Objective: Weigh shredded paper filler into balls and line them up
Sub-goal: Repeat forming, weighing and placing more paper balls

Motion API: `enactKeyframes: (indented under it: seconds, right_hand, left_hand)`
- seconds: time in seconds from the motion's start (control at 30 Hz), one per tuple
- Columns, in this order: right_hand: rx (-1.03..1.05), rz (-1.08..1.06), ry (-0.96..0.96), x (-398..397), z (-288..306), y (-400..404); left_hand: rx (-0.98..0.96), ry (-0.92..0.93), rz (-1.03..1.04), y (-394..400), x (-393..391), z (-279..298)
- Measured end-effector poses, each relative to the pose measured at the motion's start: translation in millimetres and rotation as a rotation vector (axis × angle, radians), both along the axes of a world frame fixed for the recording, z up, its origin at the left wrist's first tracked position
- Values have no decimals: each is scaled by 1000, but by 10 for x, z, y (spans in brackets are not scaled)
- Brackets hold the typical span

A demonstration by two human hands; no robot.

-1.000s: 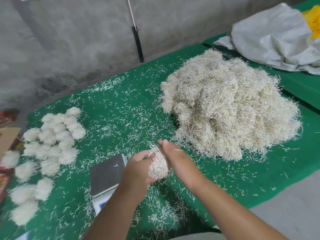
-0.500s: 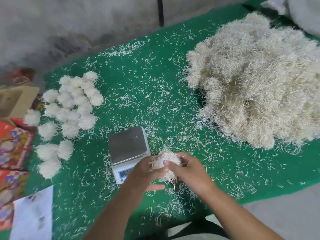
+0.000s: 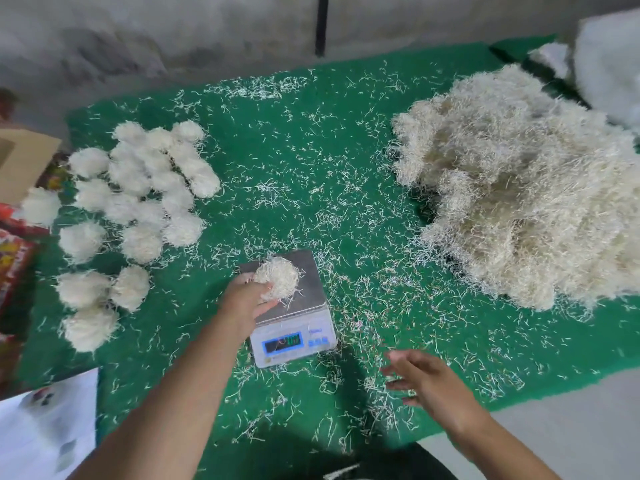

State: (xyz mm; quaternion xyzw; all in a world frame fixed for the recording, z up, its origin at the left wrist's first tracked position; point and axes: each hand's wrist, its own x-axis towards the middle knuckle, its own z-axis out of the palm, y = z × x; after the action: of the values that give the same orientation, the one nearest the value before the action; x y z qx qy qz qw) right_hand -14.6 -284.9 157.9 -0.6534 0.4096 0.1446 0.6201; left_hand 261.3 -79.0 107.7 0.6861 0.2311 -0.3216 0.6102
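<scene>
A small ball of shredded paper (image 3: pixel 280 278) sits on the steel plate of a white digital scale (image 3: pixel 308 292) at the middle of the green cloth. My left hand (image 3: pixel 244 299) holds that ball from the near left side, fingers curled round it. My right hand (image 3: pixel 426 379) hovers over the cloth to the right of the scale, fingers spread and holding nothing. Several finished white balls (image 3: pixel 138 188) lie in rows on the left. A big heap of loose shredded paper (image 3: pixel 519 188) fills the right side.
Loose paper strands litter the green cloth (image 3: pixel 311 161). A cardboard box (image 3: pixel 24 157) and colourful packets (image 3: pixel 14 258) lie at the left edge, a white sheet (image 3: pixel 45 427) at the near left. A grey wall with a black pole (image 3: pixel 321 26) stands behind; a white bag (image 3: pixel 609 64) is far right.
Both hands were shaping the ball in front of the scale. Now my left hand has brought it onto the scale plate, and my right hand has let go and drawn back to the right.
</scene>
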Motion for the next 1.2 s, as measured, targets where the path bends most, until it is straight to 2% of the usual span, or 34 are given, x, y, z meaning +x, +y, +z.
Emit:
enactKeyframes:
  seconds: [0.1, 0.23, 0.27, 0.4, 0.53, 0.67, 0.97, 1.2]
  right_hand:
    - [-13, -75, 53, -141, -50, 72]
    - [-38, -122, 78, -178, -93, 170]
    - [-40, -120, 80, -170, -99, 197]
    - [-37, -113, 52, -82, -75, 273]
    - [-44, -107, 12, 49, -41, 263]
    - [-51, -122, -19, 228, -10, 212]
    - [-71, -29, -66, 411, -1, 170]
    - [-57, -43, -54, 347, -52, 76]
  left_hand:
    - [43, -60, -67, -49, 180, -265]
    - [349, -298, -226, 69, 204, -440]
    - [376, -343, -247, 148, 194, -454]
    - [351, -419, -281, 555, 112, -436]
    - [336, -478, -206, 939, -78, -364]
    - [308, -459, -112, 1180, -279, -297]
    - [284, -461, -65, 1358, -468, -255]
    - [301, -452, -74, 1237, -500, -257]
